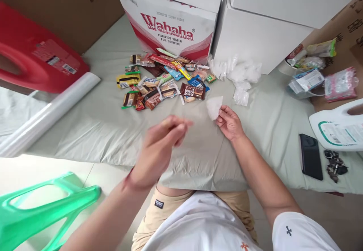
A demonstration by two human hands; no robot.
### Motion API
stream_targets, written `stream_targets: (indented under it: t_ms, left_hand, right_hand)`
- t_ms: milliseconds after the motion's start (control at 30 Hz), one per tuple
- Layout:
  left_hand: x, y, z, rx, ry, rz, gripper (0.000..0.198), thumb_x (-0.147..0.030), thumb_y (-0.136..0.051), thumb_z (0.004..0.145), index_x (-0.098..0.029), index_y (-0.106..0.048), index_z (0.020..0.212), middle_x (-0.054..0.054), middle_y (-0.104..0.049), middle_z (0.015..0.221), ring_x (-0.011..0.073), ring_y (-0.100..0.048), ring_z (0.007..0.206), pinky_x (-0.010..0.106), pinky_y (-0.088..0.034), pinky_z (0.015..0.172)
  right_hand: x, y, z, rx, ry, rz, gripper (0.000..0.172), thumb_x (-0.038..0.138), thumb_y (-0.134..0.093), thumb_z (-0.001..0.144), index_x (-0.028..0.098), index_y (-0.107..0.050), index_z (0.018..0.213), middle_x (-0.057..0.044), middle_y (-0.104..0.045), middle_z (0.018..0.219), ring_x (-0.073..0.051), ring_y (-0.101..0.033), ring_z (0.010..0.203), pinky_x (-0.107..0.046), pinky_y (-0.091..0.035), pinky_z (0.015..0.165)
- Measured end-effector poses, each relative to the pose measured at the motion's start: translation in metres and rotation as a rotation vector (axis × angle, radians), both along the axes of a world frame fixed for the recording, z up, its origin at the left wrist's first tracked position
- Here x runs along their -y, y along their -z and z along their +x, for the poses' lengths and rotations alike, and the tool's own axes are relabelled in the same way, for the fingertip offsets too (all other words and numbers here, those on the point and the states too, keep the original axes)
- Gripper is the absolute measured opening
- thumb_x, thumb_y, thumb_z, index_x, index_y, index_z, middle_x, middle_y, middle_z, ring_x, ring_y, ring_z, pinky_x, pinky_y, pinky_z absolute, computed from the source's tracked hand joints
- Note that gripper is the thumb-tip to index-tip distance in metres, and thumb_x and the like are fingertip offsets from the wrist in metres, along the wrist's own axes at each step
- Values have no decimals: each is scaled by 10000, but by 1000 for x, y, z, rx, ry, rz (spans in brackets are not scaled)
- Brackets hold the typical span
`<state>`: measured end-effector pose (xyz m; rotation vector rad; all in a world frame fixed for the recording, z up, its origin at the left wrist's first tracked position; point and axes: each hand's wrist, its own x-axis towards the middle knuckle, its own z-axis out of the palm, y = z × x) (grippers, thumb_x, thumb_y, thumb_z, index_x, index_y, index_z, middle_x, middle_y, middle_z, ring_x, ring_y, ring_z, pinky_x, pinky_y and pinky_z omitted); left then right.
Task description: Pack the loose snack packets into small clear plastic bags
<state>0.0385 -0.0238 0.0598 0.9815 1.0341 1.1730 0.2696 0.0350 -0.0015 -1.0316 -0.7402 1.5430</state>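
My right hand (230,123) pinches a small clear plastic bag (214,106) just above the pale green sheet (99,122). My left hand (160,145) hovers in mid-air to the left of it, smeared by motion, fingers held loosely together; nothing shows in them. A pile of several wrapped snacks (163,80) lies on the sheet beyond both hands. A heap of more clear plastic bags (238,73) sits to the right of the snacks.
A Wahaha carton (170,24) and a white box (261,27) stand behind the snacks. A red jug (34,54), a roll of clear film (48,114) and a green stool (42,205) are left. A phone (310,156), keys (336,164), a white jug (338,128) and bagged items (312,69) are right.
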Motion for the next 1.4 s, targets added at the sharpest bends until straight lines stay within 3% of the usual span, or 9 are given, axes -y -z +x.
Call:
stream_targets:
  t_ms: [200, 367, 433, 567, 800, 1033, 1200, 1300, 1400]
  left_hand:
    - [-66, 45, 50, 41, 238, -27, 494, -618, -824, 758, -192, -621, 902, -36, -566, 697, 81, -448, 544, 232, -300, 485]
    - [-81, 73, 59, -19, 105, 119, 487, -607, -842, 738, -183, -603, 760, -31, -581, 681, 97, -471, 627, 246, -377, 605]
    - [-79, 75, 55, -49, 115, 97, 463, -575, -853, 744, -181, -611, 752, -28, -592, 678, 98, -475, 623, 245, -378, 603]
    - [-79, 74, 52, 2, 207, 96, 451, -559, -862, 749, -175, -625, 758, -28, -597, 689, 99, -501, 647, 245, -406, 632]
    - [-87, 69, 41, 226, 115, -39, 414, -479, -909, 700, -209, -608, 790, -49, -548, 704, 90, -455, 599, 252, -388, 594]
    - [-95, 64, 31, 408, 71, -87, 404, -384, -912, 672, -216, -562, 785, -7, -638, 886, 160, -618, 835, 305, -488, 758]
    - [-90, 64, 35, 308, -107, 81, 414, -340, -937, 685, -200, -559, 778, -52, -494, 746, 70, -395, 601, 203, -307, 527]
    - [-80, 65, 39, 231, 105, 82, 416, -494, -838, 813, -190, -559, 764, -58, -426, 671, 66, -291, 535, 218, -205, 472]
    - [-71, 67, 47, 158, 327, 65, 467, -612, -783, 832, -191, -598, 913, -40, -507, 732, 75, -381, 575, 218, -263, 493]
  right_hand:
    - [0, 6, 0, 75, 14, 38, 389, 427, -882, 686, 256, -641, 939, 71, -503, 696, -84, -434, 558, -225, -382, 499]
    - [10, 9, -4, 445, 210, 217, 366, 490, -787, 848, 306, -632, 1124, -15, -628, 1093, -109, -551, 692, -277, -493, 631]
    - [15, 9, -6, 600, 181, 325, 367, 488, -785, 863, 325, -647, 1162, -38, -632, 1178, -149, -593, 806, -304, -522, 722]
    - [17, 10, -11, 648, -21, 332, 285, 476, -823, 829, 298, -716, 1024, -30, -685, 970, -192, -613, 843, -339, -527, 785]
    - [-1, 5, 11, 163, 171, 34, 258, 439, -838, 760, 272, -662, 846, 24, -567, 737, -141, -498, 640, -280, -453, 576]
    - [-4, -2, 24, -46, 115, 1, 202, 313, -766, 733, 255, -581, 788, 25, -523, 710, -133, -504, 620, -252, -438, 510]
    - [3, -5, 19, 112, 352, 253, 223, 368, -831, 799, 252, -646, 843, 48, -539, 731, -97, -525, 605, -220, -488, 529]
    - [12, -5, 8, 358, 339, 460, 125, 348, -785, 888, 269, -689, 896, 18, -622, 894, -116, -611, 694, -266, -576, 626]
    - [22, -3, -8, 730, 173, 676, 41, 243, -717, 946, 278, -733, 962, -28, -689, 1054, -157, -692, 864, -314, -609, 770]
